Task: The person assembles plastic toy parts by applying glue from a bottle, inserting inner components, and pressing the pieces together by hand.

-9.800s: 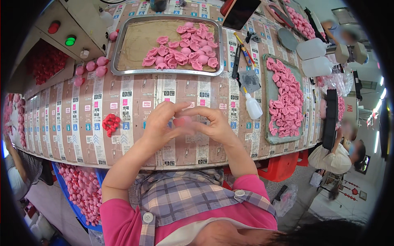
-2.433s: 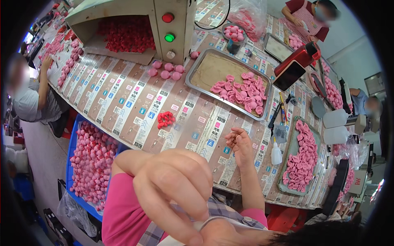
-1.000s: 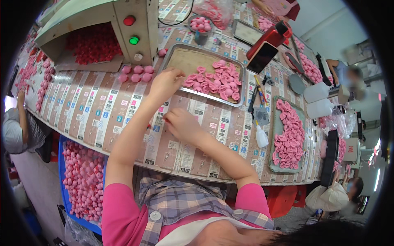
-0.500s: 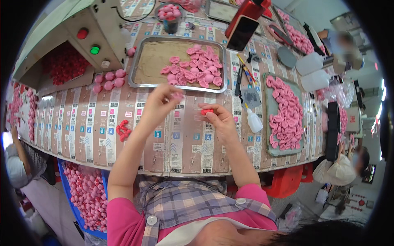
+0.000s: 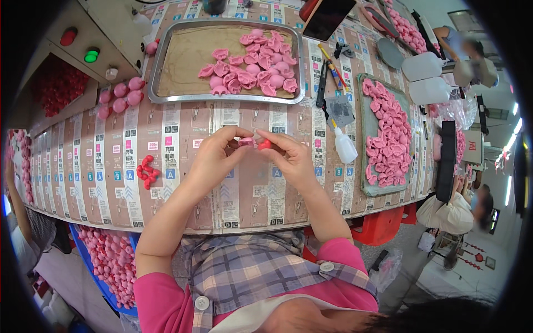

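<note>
Head view. Centre of frame: our left hand [image 5: 217, 155] pinches a pink piece [image 5: 246, 142], thumb and fingers clamped on it; our right hand [image 5: 294, 160] grips a red piece [image 5: 265, 144] the same way. The two sit close; we cannot tell if they touch. We judge work partway: two-coloured balls [image 5: 120, 90] cluster upper left, more in the blue crate [image 5: 86, 261] lower left. Remaining: loose red pieces [image 5: 147, 172] left of centre, petal-like pink pieces [image 5: 240, 77] on the metal tray [image 5: 186, 61] above.
</note>
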Tool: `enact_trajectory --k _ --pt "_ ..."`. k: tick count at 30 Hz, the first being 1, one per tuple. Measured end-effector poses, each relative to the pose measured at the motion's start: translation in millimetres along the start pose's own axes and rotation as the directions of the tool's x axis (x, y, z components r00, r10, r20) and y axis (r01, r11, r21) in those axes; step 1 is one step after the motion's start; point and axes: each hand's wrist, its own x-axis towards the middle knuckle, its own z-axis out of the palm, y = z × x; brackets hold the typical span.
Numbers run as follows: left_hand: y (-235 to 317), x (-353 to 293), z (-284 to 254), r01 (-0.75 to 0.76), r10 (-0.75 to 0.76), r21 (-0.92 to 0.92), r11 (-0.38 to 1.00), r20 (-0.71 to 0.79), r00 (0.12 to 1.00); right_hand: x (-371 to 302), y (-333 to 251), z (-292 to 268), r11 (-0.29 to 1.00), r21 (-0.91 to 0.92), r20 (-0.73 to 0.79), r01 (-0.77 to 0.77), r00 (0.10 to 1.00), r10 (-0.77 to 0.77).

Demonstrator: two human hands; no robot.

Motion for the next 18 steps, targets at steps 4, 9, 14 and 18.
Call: enact_trajectory --k 4,9,14,18 --pt "-9 1 3 -0.051 0.049 -0.055 0.997 -0.032 0.998 -1 0 6 1.0 -0.005 -0.02 0.007 1.0 -0.007" --pt "-7 -1 -2 -0.117 0.118 -0.031 0.993 0.044 0.992 -1 6 5 0.956 0.285 -0.015 -0.07 0.997 0.078" --pt "-5 -3 2 -0.081 0.082 -0.08 0.993 0.009 0.997 -2 4 6 0.938 0.326 0.009 -0.119 0.992 0.122" --pt "-3 -3 -1 -0.011 0.023 -0.154 0.988 0.079 0.997 0 3 -1 0.91 0.378 0.06 -0.167 0.986 0.156"
